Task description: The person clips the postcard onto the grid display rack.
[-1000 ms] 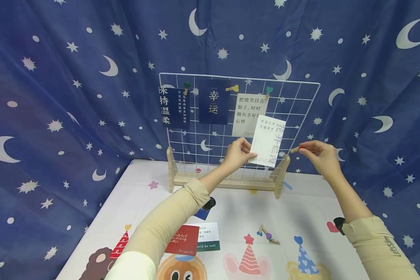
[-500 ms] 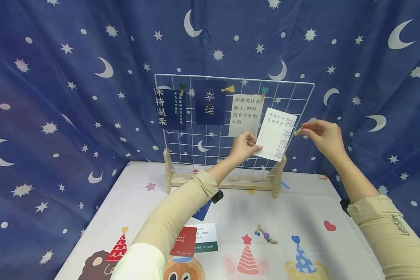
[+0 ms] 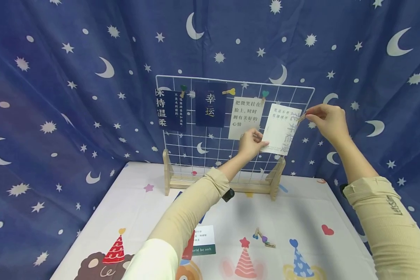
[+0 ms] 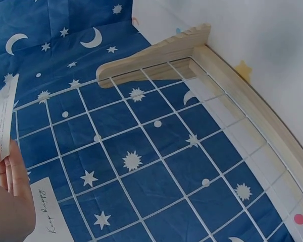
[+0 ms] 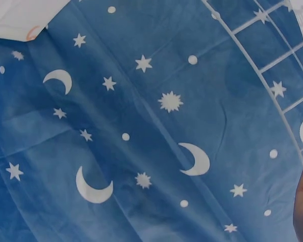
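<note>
My left hand (image 3: 251, 144) pinches a white card (image 3: 279, 129) with printed characters by its lower left corner, in front of the right part of a white wire grid (image 3: 203, 149). At the card's upper right edge, my right hand (image 3: 330, 121) pinches a small wooden clothespin (image 3: 301, 118) between thumb and fingers. Just left of the held card, another white card (image 3: 244, 116) hangs from the grid under a green heart clothespin (image 3: 265, 94). In the left wrist view the held card (image 4: 1, 121) shows at the left edge, above the thumb.
Two dark blue cards hang farther left, one with gold characters (image 3: 210, 104). A wooden base (image 3: 220, 186) holds the grid on the table. Loose clothespins (image 3: 263, 238) lie in front. A white and green card (image 3: 203, 240) and a red card (image 3: 188, 247) are partly behind the left sleeve.
Both hands have moved upward. The white card has risen and shifted right, and the clothespin in my right hand has come up to the card's upper right edge.
</note>
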A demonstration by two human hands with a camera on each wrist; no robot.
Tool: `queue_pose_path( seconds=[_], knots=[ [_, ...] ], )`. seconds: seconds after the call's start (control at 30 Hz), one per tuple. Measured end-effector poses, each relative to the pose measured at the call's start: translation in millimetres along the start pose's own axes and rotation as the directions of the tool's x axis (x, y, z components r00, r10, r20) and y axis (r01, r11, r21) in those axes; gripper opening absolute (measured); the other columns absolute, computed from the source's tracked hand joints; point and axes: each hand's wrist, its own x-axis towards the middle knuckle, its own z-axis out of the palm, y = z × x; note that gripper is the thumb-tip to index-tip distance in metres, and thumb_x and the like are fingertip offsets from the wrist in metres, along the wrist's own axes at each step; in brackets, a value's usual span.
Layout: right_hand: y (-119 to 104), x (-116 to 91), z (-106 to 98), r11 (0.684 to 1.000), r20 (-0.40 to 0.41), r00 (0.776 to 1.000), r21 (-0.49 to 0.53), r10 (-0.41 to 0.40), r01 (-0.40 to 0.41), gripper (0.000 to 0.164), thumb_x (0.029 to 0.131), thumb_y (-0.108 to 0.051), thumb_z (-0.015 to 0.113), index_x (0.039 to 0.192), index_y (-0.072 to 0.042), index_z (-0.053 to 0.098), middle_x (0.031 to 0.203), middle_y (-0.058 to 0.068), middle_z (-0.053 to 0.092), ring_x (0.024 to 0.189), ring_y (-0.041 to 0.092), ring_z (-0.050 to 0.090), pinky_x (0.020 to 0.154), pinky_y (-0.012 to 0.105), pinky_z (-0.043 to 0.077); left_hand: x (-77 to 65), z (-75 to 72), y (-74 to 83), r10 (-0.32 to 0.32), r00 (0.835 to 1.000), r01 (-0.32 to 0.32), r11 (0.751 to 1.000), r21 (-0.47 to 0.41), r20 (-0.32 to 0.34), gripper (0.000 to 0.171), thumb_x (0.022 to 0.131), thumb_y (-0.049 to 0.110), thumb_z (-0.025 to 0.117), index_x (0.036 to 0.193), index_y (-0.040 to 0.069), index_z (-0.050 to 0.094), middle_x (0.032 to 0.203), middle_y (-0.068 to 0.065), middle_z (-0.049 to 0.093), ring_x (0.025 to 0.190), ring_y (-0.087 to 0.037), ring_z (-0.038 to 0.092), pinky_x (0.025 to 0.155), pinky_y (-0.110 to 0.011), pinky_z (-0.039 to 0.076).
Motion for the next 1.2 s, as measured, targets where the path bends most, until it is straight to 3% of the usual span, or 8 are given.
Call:
queue_pose_path(
  seconds=[0.1, 0.2, 0.4, 0.53, 0.73, 1.03, 1.2],
  knots=[
    [-1, 7, -2, 1.0, -0.031, 1.0, -0.027, 0.001, -0.002, 0.023, 0.093, -0.01, 0.058, 0.107, 0.007, 0.065, 0.105, 0.028, 0.065, 0.094, 0.039, 0.062, 0.08, 0.025, 0.051, 2.4, 3.9, 0.3, -0.007, 0.999, 0.007, 1.0, -0.001, -0.037, 0.026, 0.078, 0.009, 0.074, 0.097, -0.003, 0.06, 0.089, -0.019, 0.07, 0.075, -0.025, 0.067, 0.054, -0.011, 0.049],
    [-3, 16, -2, 0.999, -0.046, 0.999, -0.034, 0.014, -0.016, 0.025, 0.094, -0.012, 0.055, 0.11, 0.006, 0.063, 0.107, 0.027, 0.064, 0.097, 0.037, 0.061, 0.086, 0.043, 0.049, 5.9, 7.7, 1.3, -0.009, 0.998, 0.007, 1.0, -0.025, -0.07, 0.027, 0.078, 0.008, 0.074, 0.097, -0.003, 0.059, 0.09, -0.019, 0.07, 0.075, -0.028, 0.069, 0.053, -0.012, 0.05],
    [-6, 30, -1, 0.996, -0.083, 0.993, -0.011, 0.088, -0.089, 0.028, 0.096, -0.017, 0.053, 0.114, 0.002, 0.061, 0.11, 0.022, 0.064, 0.078, 0.003, 0.049, 0.075, 0.017, 0.042, 11.7, 16.7, -1.0, -0.015, 0.997, 0.009, 0.997, -0.077, -0.08, 0.027, 0.078, 0.007, 0.073, 0.1, -0.003, 0.059, 0.089, -0.02, 0.07, 0.072, -0.03, 0.07, 0.052, -0.012, 0.051],
    [-8, 37, -2, 0.993, -0.099, 0.988, -0.004, 0.12, -0.121, 0.028, 0.095, -0.017, 0.054, 0.113, 0.002, 0.063, 0.109, 0.023, 0.064, 0.071, -0.009, 0.04, 0.071, 0.013, 0.039, 15.1, 19.7, -3.0, -0.029, 0.992, 0.021, 0.998, -0.067, -0.12, 0.026, 0.078, 0.009, 0.074, 0.099, -0.002, 0.061, 0.088, -0.019, 0.07, 0.069, -0.028, 0.069, 0.05, -0.012, 0.049],
    [-10, 46, -4, 0.985, -0.099, 0.983, -0.057, 0.157, -0.163, 0.026, 0.095, -0.015, 0.054, 0.112, 0.002, 0.066, 0.111, 0.02, 0.066, 0.076, 0.0, 0.045, 0.077, 0.022, 0.046, 19.9, 20.5, -4.5, -0.019, 0.986, 0.02, 1.0, 0.004, -0.164, 0.025, 0.078, 0.013, 0.074, 0.096, 0.0, 0.062, 0.086, -0.015, 0.071, 0.07, -0.024, 0.066, 0.052, -0.011, 0.042],
    [-12, 52, 0, 0.982, -0.097, 0.981, -0.06, 0.171, -0.177, 0.025, 0.095, -0.011, 0.054, 0.112, 0.004, 0.065, 0.114, 0.023, 0.065, 0.101, 0.033, 0.059, 0.091, 0.042, 0.049, 22.2, 27.4, -1.7, -0.047, 0.972, 0.051, 0.999, 0.012, -0.23, 0.023, 0.076, 0.014, 0.076, 0.091, 0.001, 0.064, 0.086, -0.013, 0.072, 0.076, -0.024, 0.067, 0.058, -0.014, 0.04],
    [-15, 58, -2, 0.981, -0.059, 0.984, -0.082, 0.169, -0.173, 0.026, 0.096, -0.01, 0.052, 0.114, 0.004, 0.064, 0.115, 0.023, 0.064, 0.105, 0.036, 0.06, 0.095, 0.046, 0.048, 24.0, 31.2, 3.6, -0.063, 0.963, 0.075, 0.997, 0.036, -0.262, 0.022, 0.075, 0.015, 0.077, 0.088, 0.003, 0.065, 0.084, -0.011, 0.071, 0.072, -0.019, 0.065, 0.058, -0.014, 0.041]
  ],
)
